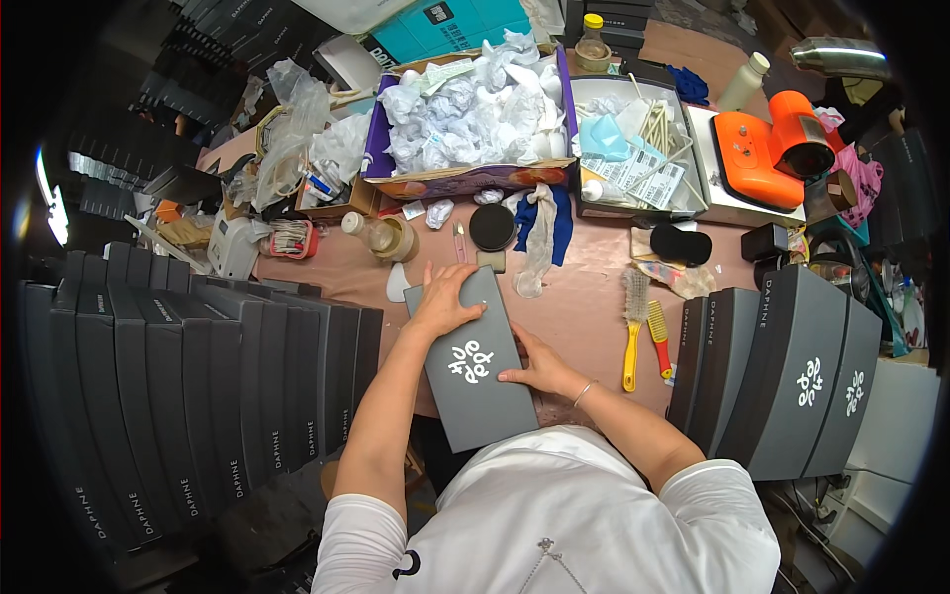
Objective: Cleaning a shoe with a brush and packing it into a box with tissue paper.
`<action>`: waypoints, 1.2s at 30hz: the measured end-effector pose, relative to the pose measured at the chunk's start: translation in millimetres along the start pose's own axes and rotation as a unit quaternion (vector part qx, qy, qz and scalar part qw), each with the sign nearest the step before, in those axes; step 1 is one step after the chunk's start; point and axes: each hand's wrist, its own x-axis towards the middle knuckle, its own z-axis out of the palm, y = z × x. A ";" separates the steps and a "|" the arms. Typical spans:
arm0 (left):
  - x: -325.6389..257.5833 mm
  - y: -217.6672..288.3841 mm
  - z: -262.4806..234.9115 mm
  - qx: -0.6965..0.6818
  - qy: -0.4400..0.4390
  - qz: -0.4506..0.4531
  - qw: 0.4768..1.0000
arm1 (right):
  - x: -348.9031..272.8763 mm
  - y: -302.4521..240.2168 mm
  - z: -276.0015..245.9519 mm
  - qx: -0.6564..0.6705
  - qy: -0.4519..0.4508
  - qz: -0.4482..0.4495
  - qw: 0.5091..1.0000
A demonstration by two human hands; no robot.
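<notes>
Dark grey card, matt, with a white emblem near its middle: that is the long flat box [479, 358] lying on the pink-brown worktop [584, 297] straight in front of the person's chest. Its long axis runs from the far end, near the left hand, down and slightly to the right toward the body, so the box sits at a slight slant and not square to the worktop edge. The left hand [442, 302] lies spread and flat on the far upper corner of the lid, palm down, pressing and not gripping. The right hand [537, 364] rests against the right long edge at about mid-length, fingers laid onto the lid, thumb side toward the box; whether it pinches the edge cannot be told. Both hands touch the box, the left on its far end and the right on its near half. To the left stands a close row of like grey boxes [198, 396] on edge, and to the right a smaller group of them [782, 376]. Between the box and that group lie a yellow brush [633, 327] and a yellow-red comb [660, 337].
</notes>
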 end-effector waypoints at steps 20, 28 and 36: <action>3.2 -3.3 7.0 0.003 0.023 -0.031 0.999 | 0.8 -3.6 -1.4 0.004 -0.008 0.009 1.000; 1.1 -4.8 -10.6 -0.032 -0.051 -0.007 0.998 | 0.3 -5.1 -2.9 0.006 -0.014 0.022 1.000; 2.0 -10.8 -3.2 -0.033 -0.044 -0.012 0.998 | 1.5 2.2 0.7 0.004 -0.007 0.003 1.000</action>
